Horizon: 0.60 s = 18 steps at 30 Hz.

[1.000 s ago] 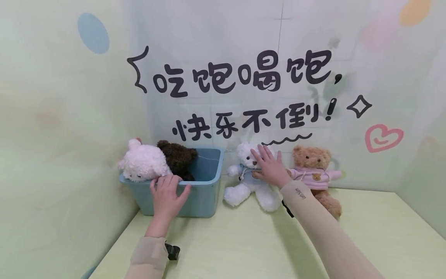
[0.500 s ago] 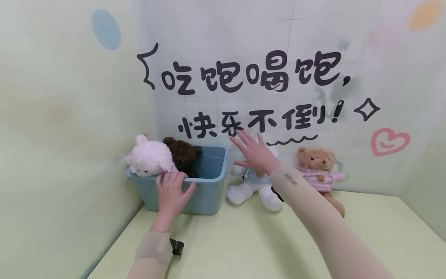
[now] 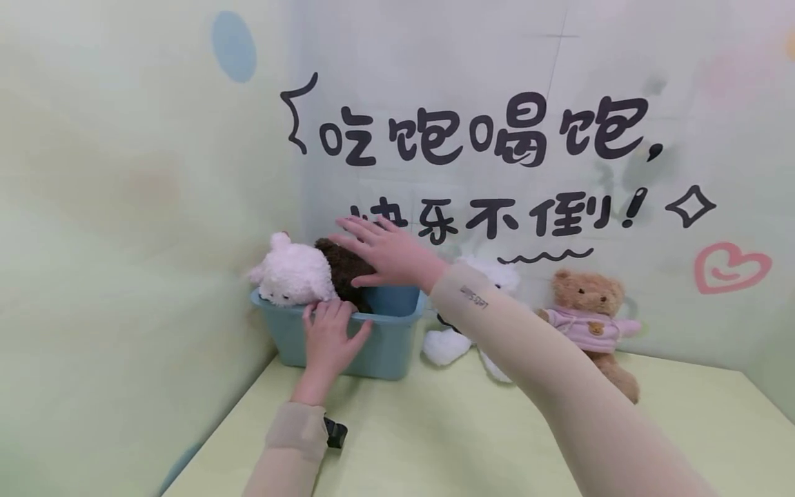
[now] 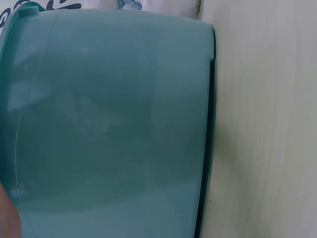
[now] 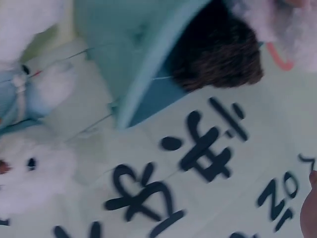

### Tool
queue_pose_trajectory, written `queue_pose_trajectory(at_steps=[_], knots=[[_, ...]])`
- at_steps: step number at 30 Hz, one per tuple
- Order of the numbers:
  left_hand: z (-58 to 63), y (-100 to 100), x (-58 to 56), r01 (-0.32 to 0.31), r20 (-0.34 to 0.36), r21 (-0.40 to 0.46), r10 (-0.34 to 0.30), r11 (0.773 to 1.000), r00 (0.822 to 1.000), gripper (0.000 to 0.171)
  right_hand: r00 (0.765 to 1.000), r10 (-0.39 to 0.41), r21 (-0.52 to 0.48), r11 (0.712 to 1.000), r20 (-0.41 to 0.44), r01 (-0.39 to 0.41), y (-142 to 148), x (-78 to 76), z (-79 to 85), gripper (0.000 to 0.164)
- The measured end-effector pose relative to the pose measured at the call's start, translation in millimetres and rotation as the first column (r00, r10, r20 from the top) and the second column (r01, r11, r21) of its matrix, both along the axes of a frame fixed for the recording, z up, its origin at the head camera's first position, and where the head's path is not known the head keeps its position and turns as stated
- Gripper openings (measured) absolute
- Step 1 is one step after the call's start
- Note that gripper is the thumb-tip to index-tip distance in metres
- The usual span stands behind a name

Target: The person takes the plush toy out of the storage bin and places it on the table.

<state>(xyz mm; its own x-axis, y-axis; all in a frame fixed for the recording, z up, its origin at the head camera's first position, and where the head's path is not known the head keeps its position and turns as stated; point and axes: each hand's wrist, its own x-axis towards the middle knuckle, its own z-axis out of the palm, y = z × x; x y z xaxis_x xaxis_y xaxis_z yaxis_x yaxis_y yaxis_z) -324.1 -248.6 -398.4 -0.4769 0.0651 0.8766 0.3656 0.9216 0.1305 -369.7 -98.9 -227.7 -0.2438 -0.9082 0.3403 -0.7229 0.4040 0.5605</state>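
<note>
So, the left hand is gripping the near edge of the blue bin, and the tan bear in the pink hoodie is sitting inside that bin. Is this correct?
Not entirely: the tan bear in the pink hoodie sits outside, on the table, as the head view shows. The left hand does grip the blue bin at its near edge.
</note>
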Motion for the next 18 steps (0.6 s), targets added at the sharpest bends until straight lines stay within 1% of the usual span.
queue_pose_trajectory(at_steps=[2, 5, 8, 10, 14, 18], knots=[[-0.6, 0.0, 0.9, -0.002, 0.009, 0.003, 0.002, 1.000, 1.000, 0.036, 1.000, 0.024, 0.052, 0.998, -0.012, -0.023, -18.4, 6.3, 0.4, 0.080], [-2.3, -0.9, 2.5, -0.014, 0.033, 0.007, 0.014, 1.000, 0.999, 0.035, 0.999, 0.036, 0.147, 0.989, -0.025, -0.032, -44.7, 16.2, -2.6, 0.076], [-3.0, -1.6, 3.7, -0.029, 0.063, 0.004, 0.029, 1.000, 0.998, 0.038, 0.999, 0.030, 0.234, 0.972, -0.044, -0.018, -67.7, 24.4, -8.1, 0.070], [-3.1, -1.6, 3.9, -0.034, 0.078, 0.002, 0.034, 0.999, 0.996, 0.041, 0.999, 0.024, 0.274, 0.962, -0.047, -0.010, -80.0, 29.1, -11.8, 0.067], [-3.3, -1.4, 3.8, -0.029, 0.097, 0.004, 0.028, 1.000, 0.995, 0.045, 0.999, -0.028, 0.329, 0.944, -0.020, 0.033, -93.0, 33.5, -18.1, 0.063], [-1.3, -2.4, 3.9, -0.035, 0.106, -0.007, 0.035, 0.999, 0.994, 0.045, 0.993, -0.108, 0.320, 0.943, 0.043, 0.089, -95.2, 27.8, -19.3, 0.066]])
